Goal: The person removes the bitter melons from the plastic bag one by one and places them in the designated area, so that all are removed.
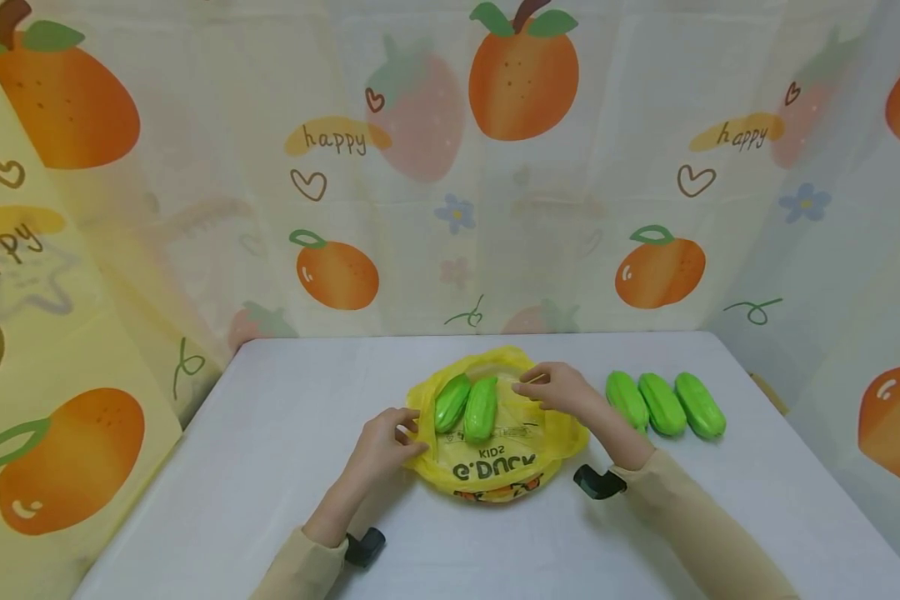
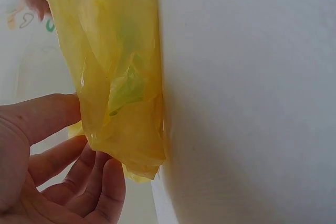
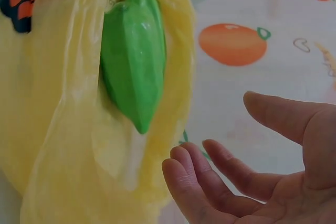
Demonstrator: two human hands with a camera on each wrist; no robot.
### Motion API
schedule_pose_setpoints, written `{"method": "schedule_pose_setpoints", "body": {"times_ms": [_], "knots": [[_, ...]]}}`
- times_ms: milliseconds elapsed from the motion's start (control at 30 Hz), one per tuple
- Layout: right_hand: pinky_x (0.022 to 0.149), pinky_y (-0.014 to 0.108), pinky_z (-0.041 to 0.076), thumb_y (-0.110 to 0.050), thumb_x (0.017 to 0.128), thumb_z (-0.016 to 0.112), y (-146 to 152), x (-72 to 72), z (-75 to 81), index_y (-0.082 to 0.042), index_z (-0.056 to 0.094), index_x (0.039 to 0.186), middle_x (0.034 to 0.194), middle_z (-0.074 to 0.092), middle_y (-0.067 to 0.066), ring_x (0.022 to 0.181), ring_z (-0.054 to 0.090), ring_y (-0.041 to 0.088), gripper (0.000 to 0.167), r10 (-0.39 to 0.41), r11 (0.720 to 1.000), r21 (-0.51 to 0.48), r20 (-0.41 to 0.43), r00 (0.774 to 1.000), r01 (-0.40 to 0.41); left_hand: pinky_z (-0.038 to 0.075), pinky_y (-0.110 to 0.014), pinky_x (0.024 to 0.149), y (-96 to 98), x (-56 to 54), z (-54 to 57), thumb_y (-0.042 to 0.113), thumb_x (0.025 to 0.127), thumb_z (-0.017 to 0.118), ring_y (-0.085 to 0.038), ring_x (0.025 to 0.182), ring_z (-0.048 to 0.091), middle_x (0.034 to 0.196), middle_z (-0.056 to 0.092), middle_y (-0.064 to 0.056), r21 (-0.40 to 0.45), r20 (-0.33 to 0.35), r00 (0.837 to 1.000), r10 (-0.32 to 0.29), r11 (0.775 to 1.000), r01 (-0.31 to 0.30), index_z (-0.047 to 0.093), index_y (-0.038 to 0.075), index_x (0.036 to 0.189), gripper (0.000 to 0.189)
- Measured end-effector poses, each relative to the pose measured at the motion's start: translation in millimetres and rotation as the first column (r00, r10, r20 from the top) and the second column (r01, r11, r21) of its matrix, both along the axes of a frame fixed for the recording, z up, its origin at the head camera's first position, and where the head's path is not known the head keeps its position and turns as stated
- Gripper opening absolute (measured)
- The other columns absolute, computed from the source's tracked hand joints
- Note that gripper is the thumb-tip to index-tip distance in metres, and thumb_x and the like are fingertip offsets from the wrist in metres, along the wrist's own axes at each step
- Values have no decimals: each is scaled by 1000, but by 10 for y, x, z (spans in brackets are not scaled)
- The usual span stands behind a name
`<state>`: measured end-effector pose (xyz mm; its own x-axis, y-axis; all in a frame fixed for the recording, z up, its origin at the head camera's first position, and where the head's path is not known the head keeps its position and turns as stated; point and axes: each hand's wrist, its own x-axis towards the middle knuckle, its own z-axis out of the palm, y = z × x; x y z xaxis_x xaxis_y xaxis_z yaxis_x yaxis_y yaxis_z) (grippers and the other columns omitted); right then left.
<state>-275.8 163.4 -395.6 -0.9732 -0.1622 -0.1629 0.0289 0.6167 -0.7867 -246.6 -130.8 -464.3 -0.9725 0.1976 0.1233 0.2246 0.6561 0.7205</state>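
Note:
A yellow plastic bag (image 1: 562, 429) with dark lettering lies on the table with its mouth spread wide. Two long, ridged green toy vegetables (image 1: 481, 410) rest side by side in it; one green vegetable (image 3: 134, 59) shows close up in the right wrist view. My left hand (image 1: 382, 443) holds the bag's left edge, thumb and fingertips at the yellow film (image 2: 97, 85). Over the bag's right side hovers my right hand (image 1: 562, 390), its fingers apart and nothing between them. In the right wrist view this hand (image 3: 252, 177) is beside the bag opening.
Three more green vegetables (image 1: 662, 404) lie in a row on the white table (image 1: 285, 417), right of the bag. Behind stands a curtain (image 1: 420, 225) printed with oranges and hearts. Dark wrist cameras (image 1: 365, 547) sit at both cuffs.

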Motion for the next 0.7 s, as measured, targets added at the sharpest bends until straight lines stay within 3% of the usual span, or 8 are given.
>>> {"method": "schedule_pose_setpoints", "body": {"times_ms": [367, 700], "knots": [[85, 42, 54, -29, 91, 63, -255, -137, -96, 2, 57, 123, 119, 60, 22, 107, 62, 35, 46, -2, 998, -65, 60, 998, 6, 52, -22, 60, 0, 9, 13, 9, 74, 79, -15, 77, 61, 92, 63, -4, 13, -2, 1000, -2, 1000, 2, 63, 2, 119, 49], [84, 40, 54, -31, 89, 65, -414, -220, -161, 5, 53, 127, 123, 58, 24, 105, 63, 36, 54, -32, 997, -64, 118, 992, 40, 51, -22, 59, 5, 13, 1, 10, 74, 79, -15, 76, 61, 90, 63, -4, 4, -11, 1000, 7, 1000, -6, 63, 2, 119, 49]]}}
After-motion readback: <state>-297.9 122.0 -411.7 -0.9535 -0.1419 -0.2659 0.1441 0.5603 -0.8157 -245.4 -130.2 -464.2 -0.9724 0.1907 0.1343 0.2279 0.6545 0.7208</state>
